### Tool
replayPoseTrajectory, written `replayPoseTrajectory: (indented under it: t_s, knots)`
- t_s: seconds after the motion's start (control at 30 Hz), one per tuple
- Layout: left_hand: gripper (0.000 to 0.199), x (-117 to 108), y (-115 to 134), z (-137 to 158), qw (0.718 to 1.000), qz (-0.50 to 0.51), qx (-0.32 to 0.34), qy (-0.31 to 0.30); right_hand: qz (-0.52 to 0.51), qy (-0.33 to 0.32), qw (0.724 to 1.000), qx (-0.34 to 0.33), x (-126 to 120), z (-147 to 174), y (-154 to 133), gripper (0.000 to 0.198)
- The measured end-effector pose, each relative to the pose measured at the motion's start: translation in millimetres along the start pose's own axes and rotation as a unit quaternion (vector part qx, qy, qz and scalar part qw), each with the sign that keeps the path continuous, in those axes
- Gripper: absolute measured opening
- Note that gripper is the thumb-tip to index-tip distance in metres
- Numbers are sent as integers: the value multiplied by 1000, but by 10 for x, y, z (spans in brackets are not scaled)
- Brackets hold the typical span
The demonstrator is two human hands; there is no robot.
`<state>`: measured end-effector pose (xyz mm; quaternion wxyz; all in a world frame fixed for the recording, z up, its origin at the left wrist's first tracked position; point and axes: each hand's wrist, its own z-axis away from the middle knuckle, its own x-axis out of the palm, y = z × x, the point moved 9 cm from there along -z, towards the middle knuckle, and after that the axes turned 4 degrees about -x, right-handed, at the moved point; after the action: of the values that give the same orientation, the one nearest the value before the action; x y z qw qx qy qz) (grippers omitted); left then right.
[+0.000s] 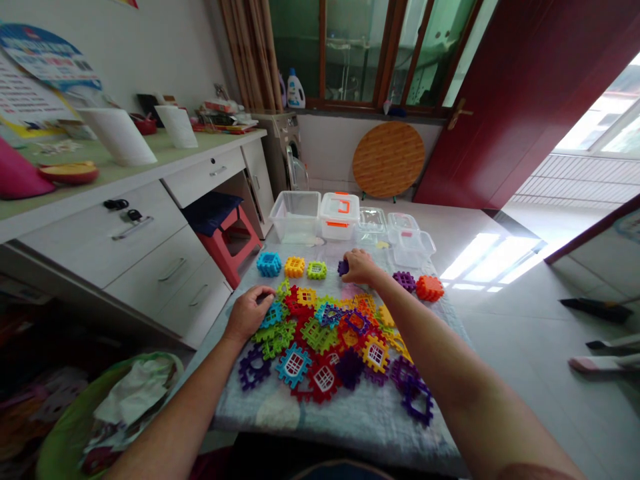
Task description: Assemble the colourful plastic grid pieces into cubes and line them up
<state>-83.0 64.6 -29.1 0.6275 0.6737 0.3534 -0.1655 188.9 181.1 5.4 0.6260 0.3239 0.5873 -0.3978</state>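
Note:
My right hand reaches to the far side of the cloth-covered table, its fingers closed around a dark purple toothed building block. That block is in a row with a blue block, a yellow block, a green block, another purple block and an orange block. My left hand is at the left edge of a pile of loose toothed plastic pieces, near a light blue piece. Its fingers are curled, with something dark at the fingertips that I cannot make out.
Behind the row stand an open clear bin, a lidded box with orange clips and smaller clear containers. A red stool and a counter are at the left. A green basket stands lower left.

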Motion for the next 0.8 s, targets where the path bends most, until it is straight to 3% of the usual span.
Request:
replayPoseTrajectory:
  t_s: [0.2, 0.47, 0.6, 0.8]
  knots:
    - [32, 11, -22, -7, 1000, 1, -5, 0, 5, -16, 1000, 14, -176, 12, 245, 45]
    - [33, -3, 16, 2, 1000, -10, 0, 0, 32, -78, 996, -15, 124, 152, 122, 53]
    - [33, 7, 11, 1, 1000, -6, 2, -4, 38, -80, 996, -13, 143, 160, 120, 61]
    - [33, 5, 11, -6, 1000, -8, 2, -2, 42, -91, 995, -13, 148, 136, 109, 54]
